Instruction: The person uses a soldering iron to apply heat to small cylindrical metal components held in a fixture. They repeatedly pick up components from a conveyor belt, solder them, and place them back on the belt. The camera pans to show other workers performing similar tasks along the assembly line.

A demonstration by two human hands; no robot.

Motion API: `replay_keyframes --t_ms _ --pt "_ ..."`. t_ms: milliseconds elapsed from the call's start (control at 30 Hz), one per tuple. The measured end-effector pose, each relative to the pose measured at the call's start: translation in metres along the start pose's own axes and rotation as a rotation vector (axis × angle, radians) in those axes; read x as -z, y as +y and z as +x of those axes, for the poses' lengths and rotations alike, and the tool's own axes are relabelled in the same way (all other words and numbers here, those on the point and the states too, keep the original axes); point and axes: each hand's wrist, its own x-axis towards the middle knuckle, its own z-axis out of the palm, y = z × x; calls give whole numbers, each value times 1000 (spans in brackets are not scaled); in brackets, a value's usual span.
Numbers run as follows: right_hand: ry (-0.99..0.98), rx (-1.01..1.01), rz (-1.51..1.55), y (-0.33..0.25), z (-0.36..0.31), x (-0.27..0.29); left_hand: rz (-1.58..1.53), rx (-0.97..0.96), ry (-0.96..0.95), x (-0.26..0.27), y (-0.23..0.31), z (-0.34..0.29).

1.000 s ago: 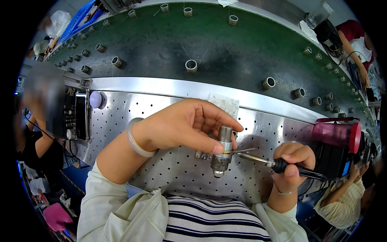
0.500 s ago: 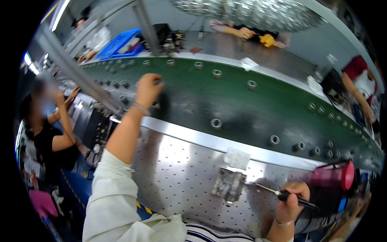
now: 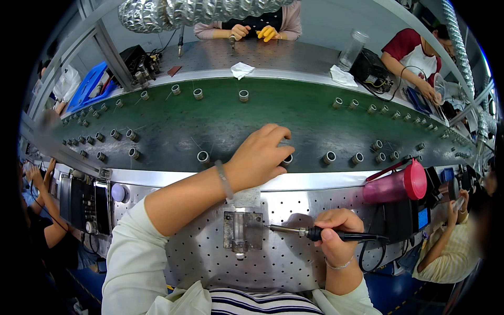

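Left hand [image 3: 258,160] half-curled by a metal collar [image 3: 287,161], hold unclear; right hand [image 3: 338,248] gripped the soldering-iron handle [image 3: 353,236], presumably avoiding heat

Your perforated metal table [image 3: 294,270] spreads on the near side of your left hand [image 3: 260,157] and beneath your right hand [image 3: 338,233]. Beyond your left hand, across the long green belt [image 3: 310,126], you face another metal table [image 3: 304,58] and a plain grey wall [image 3: 328,23]. Farther off to that hand's left stands a metal post [image 3: 112,50]; blue floor [image 3: 404,289] shows to your right hand's lower right.
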Motion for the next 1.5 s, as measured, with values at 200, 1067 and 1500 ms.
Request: replay_keyframes --t_ms 200,1067,1500 --pt "23 25 -33 1 -2 0 -317 213 -44 12 -6 -6" --pt "17 -34 -48 10 -2 -14 -1691 807 -321 53 36 -107" --pt "-59 -11 -53 18 -4 -20 -1635 663 -112 41 43 -110"
